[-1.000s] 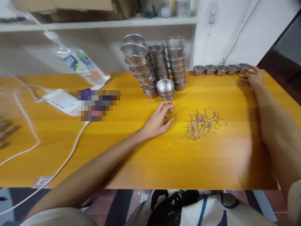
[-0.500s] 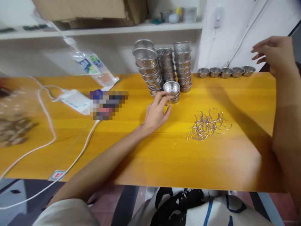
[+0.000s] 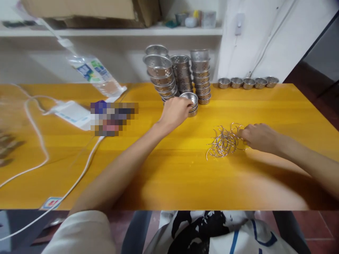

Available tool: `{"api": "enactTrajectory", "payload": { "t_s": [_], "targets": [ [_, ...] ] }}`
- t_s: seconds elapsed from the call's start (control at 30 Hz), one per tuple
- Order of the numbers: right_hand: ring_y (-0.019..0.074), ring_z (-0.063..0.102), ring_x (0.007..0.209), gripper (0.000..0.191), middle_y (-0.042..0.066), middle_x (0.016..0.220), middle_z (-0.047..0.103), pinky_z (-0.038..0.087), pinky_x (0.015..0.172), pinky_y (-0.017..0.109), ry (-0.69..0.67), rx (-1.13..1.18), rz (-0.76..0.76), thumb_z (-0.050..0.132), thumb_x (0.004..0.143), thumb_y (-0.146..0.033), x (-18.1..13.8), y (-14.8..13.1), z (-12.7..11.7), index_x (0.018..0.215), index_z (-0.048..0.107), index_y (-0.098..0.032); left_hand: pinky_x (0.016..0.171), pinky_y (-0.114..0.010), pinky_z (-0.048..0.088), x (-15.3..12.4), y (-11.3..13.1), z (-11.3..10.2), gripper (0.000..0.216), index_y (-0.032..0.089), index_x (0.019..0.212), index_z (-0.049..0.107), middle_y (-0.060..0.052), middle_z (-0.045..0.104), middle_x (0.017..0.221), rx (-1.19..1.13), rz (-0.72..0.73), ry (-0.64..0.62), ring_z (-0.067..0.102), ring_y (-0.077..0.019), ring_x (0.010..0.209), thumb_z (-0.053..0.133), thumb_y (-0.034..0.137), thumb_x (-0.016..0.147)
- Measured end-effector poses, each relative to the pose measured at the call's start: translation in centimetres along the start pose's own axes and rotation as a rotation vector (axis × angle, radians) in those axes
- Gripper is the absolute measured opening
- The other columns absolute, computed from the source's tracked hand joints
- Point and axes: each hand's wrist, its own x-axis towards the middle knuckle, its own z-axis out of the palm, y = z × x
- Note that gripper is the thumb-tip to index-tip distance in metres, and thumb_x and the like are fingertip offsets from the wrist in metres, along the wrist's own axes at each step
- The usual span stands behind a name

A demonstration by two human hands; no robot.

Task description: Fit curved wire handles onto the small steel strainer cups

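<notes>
My left hand (image 3: 175, 112) curls round the top perforated metal cup (image 3: 190, 98) of a short stack, just in front of three tall stacks of the same cups (image 3: 182, 74). My right hand (image 3: 257, 137) lies at the right edge of a heap of thin wire rings (image 3: 224, 142), its fingers bent into the wires; whether it grips one is unclear. A row of several small metal cups (image 3: 247, 83) lines the table's far right edge.
The yellow wooden table (image 3: 172, 176) carries a white cable (image 3: 39, 155), a white adapter and a blurred patch at left. A plastic bottle (image 3: 92, 72) leans at the far left. A shelf with a cardboard box runs behind. The table's right edge drops to dark floor.
My left hand moved forward and closed on the top cup of the short stack. My right hand left the far row of cups, swung through the air and came down on the wire rings.
</notes>
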Motion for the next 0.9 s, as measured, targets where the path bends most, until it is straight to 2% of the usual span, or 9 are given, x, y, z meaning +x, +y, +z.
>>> {"api": "enactTrajectory", "payload": {
  "t_s": [0.1, 0.2, 0.33, 0.43, 0.53, 0.63, 0.7, 0.8, 0.9],
  "targets": [
    [0.0344, 0.083, 0.096, 0.032, 0.02, 0.104, 0.081, 0.045, 0.067, 0.035, 0.02, -0.018, 0.016, 0.05, 0.099, -0.003, 0.8, 0.6, 0.2, 0.11, 0.078, -0.014, 0.089, -0.045, 0.059, 0.1, 0.3, -0.6, 0.014, 0.018, 0.106, 0.082, -0.013, 0.085, 0.11, 0.022, 0.006, 0.003, 0.079, -0.0326, 0.101, 0.07, 0.015, 0.1],
    [0.0312, 0.08, 0.089, 0.029, 0.018, 0.1, 0.081, 0.04, 0.064, 0.033, 0.053, 0.011, 0.024, 0.051, 0.098, -0.004, 1.3, 1.4, 0.4, 0.107, 0.077, -0.014, 0.088, -0.04, 0.057, -0.3, 1.1, -1.0, 0.01, 0.017, 0.106, 0.077, -0.012, 0.083, 0.11, -0.062, 0.045, 0.103, 0.077, -0.0292, 0.099, 0.071, 0.018, 0.098],
    [0.0294, 0.078, 0.09, 0.025, 0.016, 0.105, 0.082, 0.037, 0.064, 0.033, 0.17, 0.15, 0.077, 0.058, 0.096, -0.009, 0.7, 2.6, -0.2, 0.111, 0.077, -0.016, 0.084, -0.036, 0.054, -3.1, 2.5, 0.0, 0.013, 0.02, 0.103, 0.067, -0.006, 0.075, 0.097, -0.281, 0.167, 0.232, 0.068, -0.0216, 0.087, 0.069, 0.032, 0.102],
    [0.0269, 0.076, 0.091, 0.028, 0.011, 0.11, 0.084, 0.04, 0.068, 0.033, 0.25, 0.236, 0.13, 0.058, 0.096, -0.011, -0.1, 3.4, -1.0, 0.116, 0.077, -0.019, 0.084, -0.037, 0.056, -6.1, 3.2, 1.9, 0.026, 0.022, 0.098, 0.059, -0.005, 0.066, 0.098, -0.452, 0.238, 0.144, 0.065, -0.0218, 0.088, 0.069, 0.044, 0.104],
    [0.0228, 0.073, 0.083, 0.033, 0.006, 0.1, 0.084, 0.042, 0.068, 0.032, 0.339, 0.314, 0.102, 0.06, 0.094, -0.013, -0.3, 3.8, -2.1, 0.122, 0.077, -0.019, 0.099, -0.046, 0.06, -8.1, 3.3, 3.5, 0.038, 0.021, 0.099, 0.057, -0.012, 0.061, 0.122, -0.568, 0.23, 0.051, 0.066, -0.0266, 0.107, 0.075, 0.055, 0.1],
    [0.0213, 0.072, 0.081, 0.032, 0.005, 0.097, 0.084, 0.046, 0.072, 0.033, 0.47, 0.356, 0.022, 0.062, 0.092, -0.016, 0.2, 3.3, -3.5, 0.118, 0.081, -0.02, 0.114, -0.052, 0.056, -8.6, 3.0, 4.1, 0.043, 0.021, 0.098, 0.058, -0.016, 0.057, 0.14, -0.634, 0.224, -0.024, 0.065, -0.0324, 0.126, 0.084, 0.055, 0.095],
    [0.0211, 0.072, 0.081, 0.028, 0.006, 0.1, 0.085, 0.048, 0.075, 0.034, 0.535, 0.371, -0.03, 0.062, 0.092, -0.017, 0.8, 2.4, -4.7, 0.109, 0.084, -0.02, 0.115, -0.052, 0.056, -8.5, 2.8, 4.2, 0.041, 0.022, 0.099, 0.058, -0.015, 0.061, 0.14, -0.672, 0.224, -0.079, 0.065, -0.0341, 0.132, 0.086, 0.052, 0.094],
    [0.0215, 0.072, 0.081, 0.025, 0.007, 0.099, 0.084, 0.049, 0.077, 0.035, 0.577, 0.407, -0.105, 0.062, 0.094, -0.019, 2.0, 0.5, -5.9, 0.101, 0.085, -0.022, 0.105, -0.048, 0.059, -8.3, 2.7, 4.1, 0.048, 0.023, 0.109, 0.058, -0.012, 0.072, 0.129, -0.75, 0.192, -0.121, 0.071, -0.0317, 0.119, 0.09, 0.053, 0.09],
    [0.0213, 0.07, 0.079, 0.023, 0.008, 0.09, 0.081, 0.046, 0.075, 0.034, 0.528, 0.433, -0.187, 0.062, 0.095, -0.017, 3.5, -1.7, -5.9, 0.091, 0.084, -0.021, 0.099, -0.045, 0.06, -8.3, 2.5, 4.2, 0.063, 0.022, 0.122, 0.059, -0.011, 0.075, 0.125, -0.821, 0.138, -0.118, 0.074, -0.0294, 0.109, 0.097, 0.055, 0.083]
  ]
}}
